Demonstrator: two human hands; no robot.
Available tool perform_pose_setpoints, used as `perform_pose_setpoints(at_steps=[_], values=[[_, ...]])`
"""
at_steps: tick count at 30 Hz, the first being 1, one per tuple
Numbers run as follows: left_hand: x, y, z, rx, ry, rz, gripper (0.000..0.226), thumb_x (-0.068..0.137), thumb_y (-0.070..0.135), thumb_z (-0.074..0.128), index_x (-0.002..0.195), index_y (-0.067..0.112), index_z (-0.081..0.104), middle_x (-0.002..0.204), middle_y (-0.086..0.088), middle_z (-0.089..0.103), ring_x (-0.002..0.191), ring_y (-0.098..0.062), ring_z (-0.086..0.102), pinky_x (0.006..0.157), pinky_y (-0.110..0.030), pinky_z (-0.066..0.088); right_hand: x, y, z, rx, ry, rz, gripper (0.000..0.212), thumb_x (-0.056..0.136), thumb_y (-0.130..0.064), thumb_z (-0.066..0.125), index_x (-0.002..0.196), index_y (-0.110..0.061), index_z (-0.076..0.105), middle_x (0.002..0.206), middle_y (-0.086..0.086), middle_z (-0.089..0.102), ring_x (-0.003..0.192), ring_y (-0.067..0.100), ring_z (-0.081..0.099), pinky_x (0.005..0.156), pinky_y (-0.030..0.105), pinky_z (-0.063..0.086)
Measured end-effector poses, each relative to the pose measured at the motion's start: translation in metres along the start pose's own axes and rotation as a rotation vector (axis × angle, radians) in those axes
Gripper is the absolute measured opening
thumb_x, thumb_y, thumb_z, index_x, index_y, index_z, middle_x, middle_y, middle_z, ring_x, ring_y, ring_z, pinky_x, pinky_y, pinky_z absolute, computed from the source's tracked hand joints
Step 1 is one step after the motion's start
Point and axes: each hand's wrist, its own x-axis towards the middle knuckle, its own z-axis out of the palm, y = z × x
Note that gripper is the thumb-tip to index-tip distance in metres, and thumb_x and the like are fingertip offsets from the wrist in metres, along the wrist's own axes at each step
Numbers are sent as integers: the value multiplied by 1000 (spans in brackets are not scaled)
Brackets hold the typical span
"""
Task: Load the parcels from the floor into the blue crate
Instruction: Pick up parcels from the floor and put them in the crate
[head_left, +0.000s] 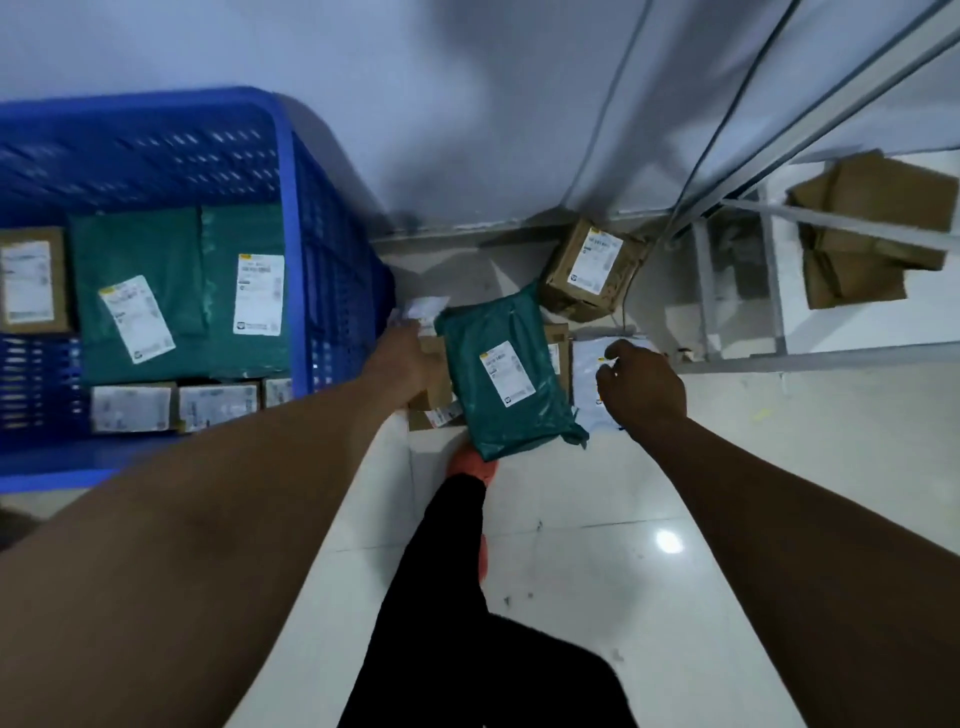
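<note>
A green poly mailer (506, 376) is seen lying on top of the floor pile just beside the blue crate (291, 171). The left hand (402, 358) is closed on a cardboard box (434, 384) under it, while the right hand (644, 389) is held loosely curled over a white mailer (589, 364), its grip not discernible.

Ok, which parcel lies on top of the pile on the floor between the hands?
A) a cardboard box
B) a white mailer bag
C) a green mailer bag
C: the green mailer bag lies label-up over the cardboard boxes, with the white mailer bag beside it.
</note>
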Motion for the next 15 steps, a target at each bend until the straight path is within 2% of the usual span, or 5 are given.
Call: perform_pose_setpoints(at_steps=[2, 6, 10, 13, 15], values=[[10, -10, 6, -38, -51, -65, 46, 81, 38, 60, 120, 12, 61, 109, -9, 70, 98, -29, 67, 87, -40, 57, 13, -8, 3, 3, -108, -36, 37, 99, -30, 52, 134, -21, 60, 133, 7, 64, 124, 28, 57, 100, 35, 44], [1, -12, 9, -119, -87, -193, 18, 85, 19, 67, 101, 13, 61, 98, -8, 66, 80, -16, 62, 63, -28, 50, 46, -27, 4, 101, -245, -76, 32, 96, -29, 56, 125, -19, 63, 126, 11, 67, 118, 30, 59, 94, 35, 47], [11, -18, 30, -177, -45, -318, 31, 89, 18, 65, 117, 5, 60, 113, -17, 67, 96, -34, 67, 74, -37, 54, 72, -39, 8, 172, -344, -88, 29, 95, -26, 59, 119, -9, 66, 119, 14, 68, 110, 32, 62, 93, 37, 51], [21, -25, 46, -235, -13, -389, 28, 82, 25, 64, 106, 12, 65, 111, -17, 70, 96, -34, 68, 84, -40, 59, 96, -40, 27, 179, -433, -37, 24, 96, -23, 56, 107, -6, 68, 115, 17, 68, 110, 35, 62, 87, 34, 48], [23, -21, 52, -258, 10, -420, 31, 87, 20, 65, 116, 10, 63, 118, -18, 67, 102, -35, 66, 89, -41, 56, 103, -42, 44, 161, -477, -20, 21, 95, -22, 55, 100, -6, 68, 119, 18, 66, 114, 34, 61, 87, 33, 46]])
